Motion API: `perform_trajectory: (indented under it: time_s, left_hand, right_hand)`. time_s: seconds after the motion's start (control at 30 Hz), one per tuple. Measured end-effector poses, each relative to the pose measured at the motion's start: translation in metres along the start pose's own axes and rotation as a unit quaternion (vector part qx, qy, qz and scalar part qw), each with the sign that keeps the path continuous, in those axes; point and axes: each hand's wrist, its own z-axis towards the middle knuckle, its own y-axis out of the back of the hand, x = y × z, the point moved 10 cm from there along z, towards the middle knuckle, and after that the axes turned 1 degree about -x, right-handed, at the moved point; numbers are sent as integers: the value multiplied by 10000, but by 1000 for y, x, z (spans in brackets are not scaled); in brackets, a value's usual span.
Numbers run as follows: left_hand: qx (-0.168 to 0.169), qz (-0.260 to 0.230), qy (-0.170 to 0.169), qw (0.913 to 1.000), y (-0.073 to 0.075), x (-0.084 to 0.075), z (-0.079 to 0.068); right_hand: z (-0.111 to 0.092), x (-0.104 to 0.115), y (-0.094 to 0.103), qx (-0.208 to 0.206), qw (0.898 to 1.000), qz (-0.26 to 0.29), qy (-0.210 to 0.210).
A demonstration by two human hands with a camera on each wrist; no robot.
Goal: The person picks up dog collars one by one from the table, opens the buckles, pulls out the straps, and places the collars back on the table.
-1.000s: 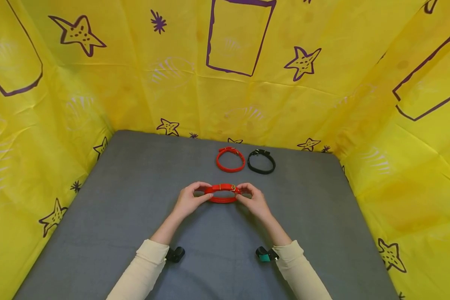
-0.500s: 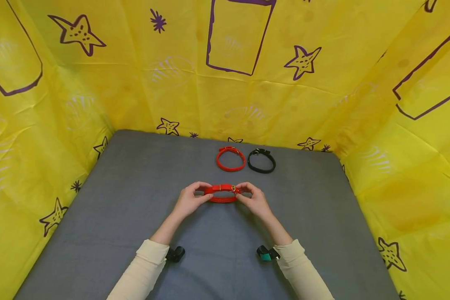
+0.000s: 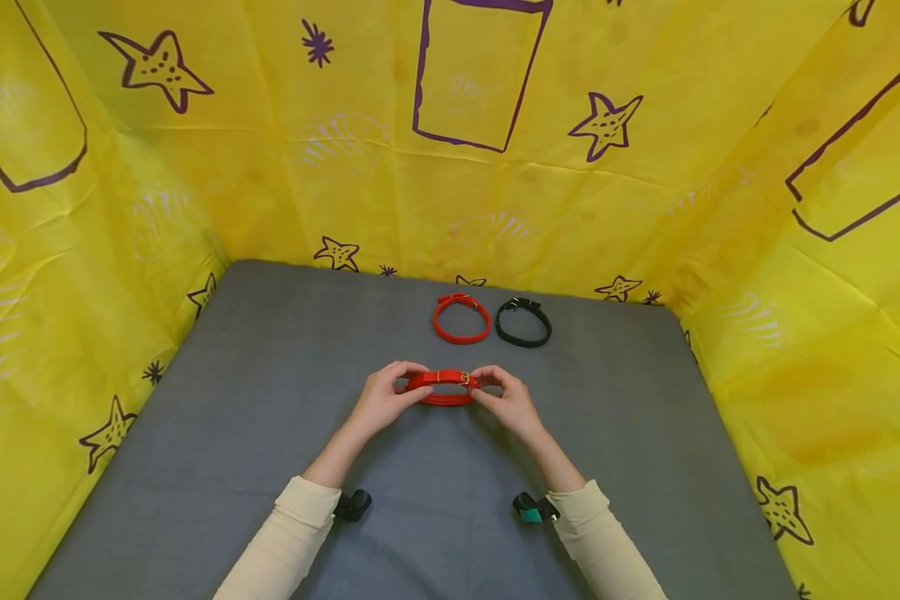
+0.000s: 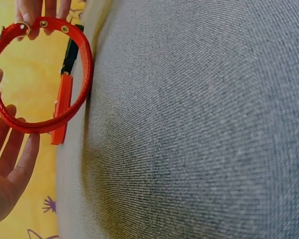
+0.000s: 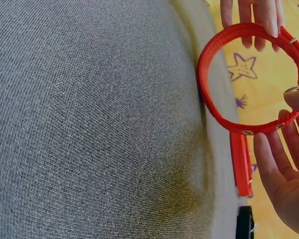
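Observation:
A red buckled pet collar (image 3: 447,377) is held between both hands near the middle of the grey surface, its ring tilted up. My left hand (image 3: 382,400) grips its left side, thumb in front and fingers behind. On the other side, beside the gold buckle, my right hand (image 3: 512,407) pinches the band between thumb and fingers. Metal eyelets and a ring show on the collar (image 4: 89,64) in the left wrist view. In the right wrist view the collar (image 5: 205,74) looks round and closed; whether its lower edge touches the cloth, I cannot tell.
Behind the hands, a second red collar (image 3: 461,339) and a black collar (image 3: 522,342) lie side by side near the back edge. Grey cloth (image 3: 270,350) covers the tabletop. Yellow patterned curtains (image 3: 270,192) stand at the back and both sides.
My left hand has shifted very slightly to the right, and the held collar's buckle has moved a touch with it. The right hand and the two lying collars stay where they were.

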Motion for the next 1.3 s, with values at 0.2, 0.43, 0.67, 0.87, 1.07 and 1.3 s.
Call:
perform_trajectory:
  time_s: [0.2, 0.43, 0.67, 0.87, 1.07, 1.3]
  left_hand:
    - [-23, 5, 23, 10000, 0, 1, 0]
    - [-54, 20, 79, 10000, 0, -1, -1]
    - [-63, 15, 68, 10000, 0, -3, -3]
    - [-48, 18, 63, 10000, -2, -3, -4]
    - [-27, 58, -70, 10000, -1, -6, -4]
    - [4, 305, -396, 9987, -3, -16, -2]
  right_hand:
    - [-7, 26, 0, 183, 9995, 251, 64]
    - [-2, 14, -8, 311, 9990, 205, 267]
    - [-2, 17, -11, 365, 9983, 239, 392]
    - [-6, 34, -12, 463, 9971, 308, 516]
    - [-13, 59, -9, 569, 9952, 341, 719]
    - [-14, 63, -8, 549, 9951, 292, 771]
